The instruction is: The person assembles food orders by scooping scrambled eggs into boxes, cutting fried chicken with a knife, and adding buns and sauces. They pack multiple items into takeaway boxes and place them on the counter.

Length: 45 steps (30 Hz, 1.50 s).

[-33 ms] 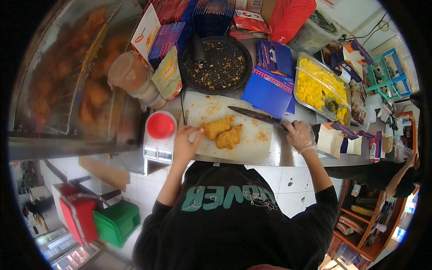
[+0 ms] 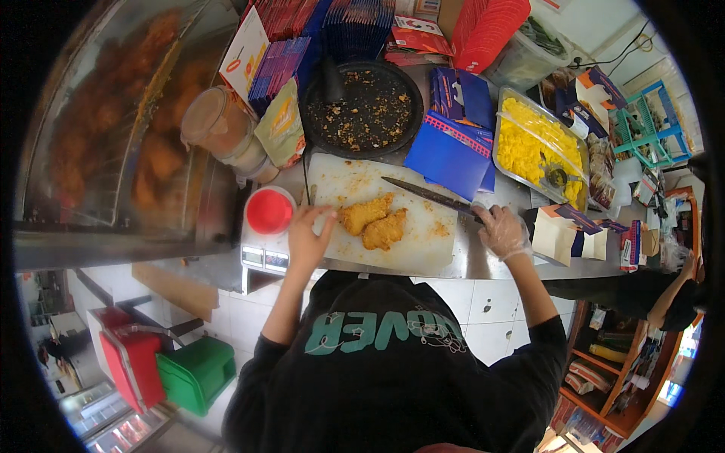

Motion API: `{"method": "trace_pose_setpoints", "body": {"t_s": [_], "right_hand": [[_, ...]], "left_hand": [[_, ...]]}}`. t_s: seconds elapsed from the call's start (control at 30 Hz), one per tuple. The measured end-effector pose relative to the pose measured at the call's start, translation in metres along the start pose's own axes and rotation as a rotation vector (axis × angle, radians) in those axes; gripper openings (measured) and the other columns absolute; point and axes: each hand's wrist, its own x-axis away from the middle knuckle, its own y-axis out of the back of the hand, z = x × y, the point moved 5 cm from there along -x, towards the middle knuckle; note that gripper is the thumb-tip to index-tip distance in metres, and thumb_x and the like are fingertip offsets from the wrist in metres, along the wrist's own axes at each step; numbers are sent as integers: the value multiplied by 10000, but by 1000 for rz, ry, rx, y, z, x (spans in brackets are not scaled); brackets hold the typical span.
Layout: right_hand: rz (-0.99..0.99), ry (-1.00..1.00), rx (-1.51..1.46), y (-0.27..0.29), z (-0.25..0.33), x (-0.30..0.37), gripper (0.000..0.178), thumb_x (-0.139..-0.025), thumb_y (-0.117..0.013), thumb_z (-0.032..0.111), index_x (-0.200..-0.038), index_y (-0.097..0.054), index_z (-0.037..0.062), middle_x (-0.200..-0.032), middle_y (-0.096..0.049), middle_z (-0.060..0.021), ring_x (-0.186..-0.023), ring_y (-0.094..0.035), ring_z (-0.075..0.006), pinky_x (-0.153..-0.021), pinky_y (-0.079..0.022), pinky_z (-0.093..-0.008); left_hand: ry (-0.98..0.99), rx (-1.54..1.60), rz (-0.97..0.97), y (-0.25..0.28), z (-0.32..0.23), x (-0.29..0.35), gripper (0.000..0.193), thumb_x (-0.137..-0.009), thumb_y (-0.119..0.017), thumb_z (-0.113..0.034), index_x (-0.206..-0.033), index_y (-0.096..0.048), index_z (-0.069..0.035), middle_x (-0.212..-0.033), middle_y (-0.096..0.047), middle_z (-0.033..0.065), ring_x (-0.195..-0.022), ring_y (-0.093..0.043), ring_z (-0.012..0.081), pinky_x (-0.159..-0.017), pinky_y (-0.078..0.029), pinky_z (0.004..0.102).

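Two pieces of golden fried chicken lie side by side on the white cutting board (image 2: 419,255), the left piece (image 2: 365,214) touching the right piece (image 2: 386,231). My bare left hand (image 2: 308,235) is at the board's left edge, just left of the chicken, fingers loosely apart and holding nothing. A dark-bladed knife (image 2: 430,194) lies low across the board's right part, its tip pointing left. Its handle is in my right hand (image 2: 501,231), which wears a clear plastic glove and is closed around it. Part of the handle is hidden by the fingers.
Left of the board stands a kitchen scale (image 2: 264,258) with a red bowl (image 2: 269,211). Behind are a round black tray (image 2: 364,109) with crumbs and blue folded boxes (image 2: 449,155). A metal tray (image 2: 500,162) of yellow rice and open cartons (image 2: 553,235) stand right.
My left hand has drawn slightly left, away from the left chicken piece. The right hand and knife have barely shifted.
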Motion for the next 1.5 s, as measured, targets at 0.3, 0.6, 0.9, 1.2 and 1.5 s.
{"method": "trace_pose_setpoints", "body": {"t_s": [0.3, 0.6, 0.9, 1.2, 1.5], "right_hand": [[104, -344, -520, 24, 153, 13, 289, -918, -636, 336, -1101, -528, 140, -899, -661, -195, -788, -676, -395, -676, -533, -512], [285, -415, -484, 8, 194, -2, 205, -926, -605, 258, -1067, -523, 134, -863, -650, -193, -718, -663, -408, -629, -534, -504], [205, -381, -402, -9, 204, -13, 196, -939, -522, 156, -1136, -513, 161, -882, -659, -196, -729, -685, -386, -602, -546, -491], [193, -394, -434, -3, 184, 1, 140, -929, -547, 173, -1048, -500, 115, -809, -646, -195, -709, -672, -388, -615, -542, -484], [69, -361, -328, 20, 170, 6, 118, -951, -540, 245, -1030, -525, 159, -755, -630, -152, -613, -669, -336, -505, -524, -454]], "left_hand": [[-700, -104, 253, -56, -78, -113, 483, -979, -574, -317, -1393, -505, -78, -1416, -483, 178, -1372, -386, 370, -1146, -314, 460], [-962, -85, 953, -129, -38, -110, 574, -1051, -426, -325, -1555, -265, -102, -1614, -272, 133, -1518, -176, 318, -1238, -168, 447], [-849, -10, 1047, -116, -39, -112, 602, -1027, -427, -191, -1580, -199, -114, -1608, -263, 179, -1506, -200, 350, -1235, -181, 456], [-777, 17, 1088, -140, -55, -122, 616, -1042, -421, -261, -1581, -170, -98, -1622, -246, 134, -1506, -204, 324, -1243, -165, 445], [-847, 56, 848, -120, -75, -125, 677, -997, -473, -158, -1584, -145, -76, -1623, -217, 182, -1512, -165, 365, -1240, -151, 453]]}}
